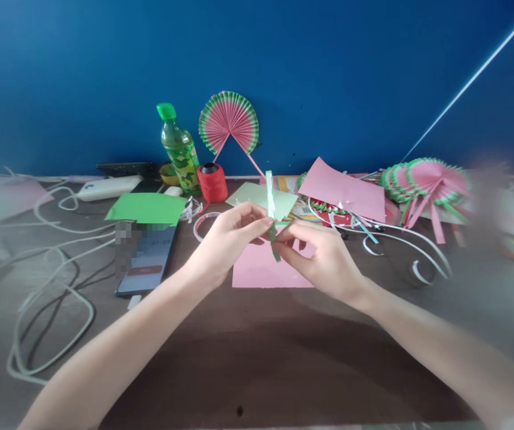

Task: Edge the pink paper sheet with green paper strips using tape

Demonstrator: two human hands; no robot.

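Observation:
Between my two hands stands a narrow green and white paper strip (271, 194), upright and seen almost edge-on. My left hand (241, 236) pinches it at the middle between thumb and fingers. Just below and to the right, my right hand (319, 254) grips the lower part with its fingertips. Whether the strip is folded in layers I cannot tell. Under the hands a pink paper sheet (257, 269) lies on the table, partly covered by them. Behind them is a pale green sheet (248, 196).
A finished pink and green paper fan (230, 122) leans on the blue wall beside a green bottle (178, 152) and a red roll (212, 183). More fans (436, 182) and a pink sheet (346, 188) lie right. A phone (149, 263), green paper (147, 207) and white cables (91, 310) are left.

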